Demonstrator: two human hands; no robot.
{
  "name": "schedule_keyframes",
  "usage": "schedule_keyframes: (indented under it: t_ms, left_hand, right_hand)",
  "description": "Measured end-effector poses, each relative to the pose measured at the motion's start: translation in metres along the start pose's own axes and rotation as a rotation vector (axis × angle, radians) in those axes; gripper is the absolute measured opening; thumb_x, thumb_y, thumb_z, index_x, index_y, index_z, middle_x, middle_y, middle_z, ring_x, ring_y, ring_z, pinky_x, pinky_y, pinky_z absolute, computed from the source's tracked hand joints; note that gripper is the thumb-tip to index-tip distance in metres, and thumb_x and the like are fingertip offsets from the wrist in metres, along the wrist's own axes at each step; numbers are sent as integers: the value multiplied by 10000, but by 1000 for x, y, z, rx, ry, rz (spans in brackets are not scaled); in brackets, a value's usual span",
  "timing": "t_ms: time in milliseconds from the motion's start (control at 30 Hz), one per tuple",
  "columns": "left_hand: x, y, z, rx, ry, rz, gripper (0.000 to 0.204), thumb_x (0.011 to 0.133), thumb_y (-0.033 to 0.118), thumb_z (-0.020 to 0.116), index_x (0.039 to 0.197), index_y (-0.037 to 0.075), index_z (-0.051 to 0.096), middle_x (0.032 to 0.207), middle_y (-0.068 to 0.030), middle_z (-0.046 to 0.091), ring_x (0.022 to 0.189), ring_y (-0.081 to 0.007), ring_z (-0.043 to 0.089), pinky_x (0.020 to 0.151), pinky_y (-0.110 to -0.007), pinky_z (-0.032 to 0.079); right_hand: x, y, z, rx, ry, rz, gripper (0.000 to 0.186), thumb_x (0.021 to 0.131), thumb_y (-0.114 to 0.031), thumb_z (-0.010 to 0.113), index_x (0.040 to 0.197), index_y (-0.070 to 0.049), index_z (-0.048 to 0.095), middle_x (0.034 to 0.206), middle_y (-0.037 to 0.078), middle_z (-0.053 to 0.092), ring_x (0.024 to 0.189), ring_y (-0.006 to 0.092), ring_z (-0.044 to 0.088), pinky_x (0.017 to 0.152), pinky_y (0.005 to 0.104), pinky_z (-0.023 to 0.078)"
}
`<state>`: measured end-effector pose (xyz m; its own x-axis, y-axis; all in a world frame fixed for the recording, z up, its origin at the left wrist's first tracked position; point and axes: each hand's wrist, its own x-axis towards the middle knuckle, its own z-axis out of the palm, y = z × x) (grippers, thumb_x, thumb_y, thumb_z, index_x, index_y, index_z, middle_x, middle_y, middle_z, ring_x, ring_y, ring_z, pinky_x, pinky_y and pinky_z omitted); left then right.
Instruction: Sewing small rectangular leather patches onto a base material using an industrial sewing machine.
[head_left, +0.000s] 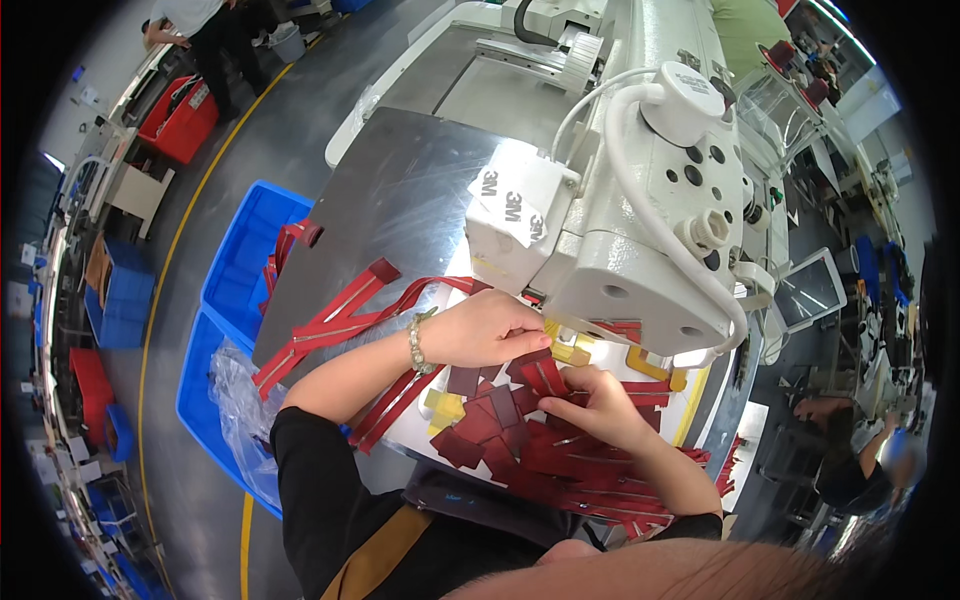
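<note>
My left hand (490, 330), with a beaded bracelet at its wrist, is closed, thumb against curled fingers, on the upper end of a maroon fabric patch (521, 368). My right hand (602, 405) pinches a short red zipper end (545, 378) beside that patch, just in front of the sewing machine head (640, 265). Below both hands lie loose maroon patches (482, 422) and a heap of red zippers (580, 455). Longer red zippers (330, 328) stretch leftward under my left forearm. The left fingertips partly cover the upper end of what they grip.
A shiny metal table plate (400, 185) extends left of the machine. Blue bins (232, 265) stand beside it, one with a clear plastic bag (245, 420). Yellow pieces (570, 348) lie under the machine head. A screen (810, 290) is at right; a person (205, 35) stands far left.
</note>
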<state>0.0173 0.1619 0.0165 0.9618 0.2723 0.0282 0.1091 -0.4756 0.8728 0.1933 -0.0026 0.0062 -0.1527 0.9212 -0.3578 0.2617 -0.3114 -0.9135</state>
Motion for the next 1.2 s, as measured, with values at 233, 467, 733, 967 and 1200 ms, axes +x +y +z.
schedule_keyframes:
  t_ms: [233, 467, 733, 967, 1200]
  left_hand:
    - [2, -2, 2, -10, 7, 19, 321, 915, 255, 554, 723, -1, 575, 561, -148, 491, 516, -291, 481, 523, -385, 369]
    - [0, -3, 3, 42, 16, -1, 309, 915, 273, 551, 759, 15, 617, 586, -150, 516, 547, -301, 516, 555, -392, 404]
    - [-6, 7, -15, 153, -45, -35, 356, 911, 336, 561, 756, 23, 630, 614, -139, 557, 580, -292, 559, 575, -384, 433]
    - [-11, -4, -31, -49, 7, -112, 290, 876, 296, 636, 816, 17, 693, 616, -133, 580, 559, -248, 563, 574, -324, 453]
    - [-7, -1, -33, 138, -74, -152, 331, 867, 295, 642, 737, -9, 655, 557, -150, 510, 501, -260, 470, 527, -338, 405]
  right_hand:
    - [-18, -2, -33, -466, 62, -303, 291, 721, -115, 779, 967, -21, 656, 796, 92, 650, 715, 173, 609, 674, 292, 477]
    - [-65, -50, -52, -364, -65, -149, 512, 783, -66, 688, 1280, -98, 568, 740, 64, 640, 699, 206, 603, 657, 310, 480]
    - [-85, -81, -5, -32, -592, -117, 490, 927, -100, 541, 1403, -85, 426, 1066, 142, 613, 912, 243, 580, 888, 342, 426]
    - [-42, -31, 105, 286, -551, -198, 642, 969, -149, 494, 1505, -88, 145, 1499, 162, 297, 1366, 236, 321, 1106, 352, 266]
    - [-3, 8, 164, 687, -613, -138, 649, 985, -264, 493, 1497, -60, 152, 1557, 111, 165, 1418, 204, 185, 1133, 361, 218]
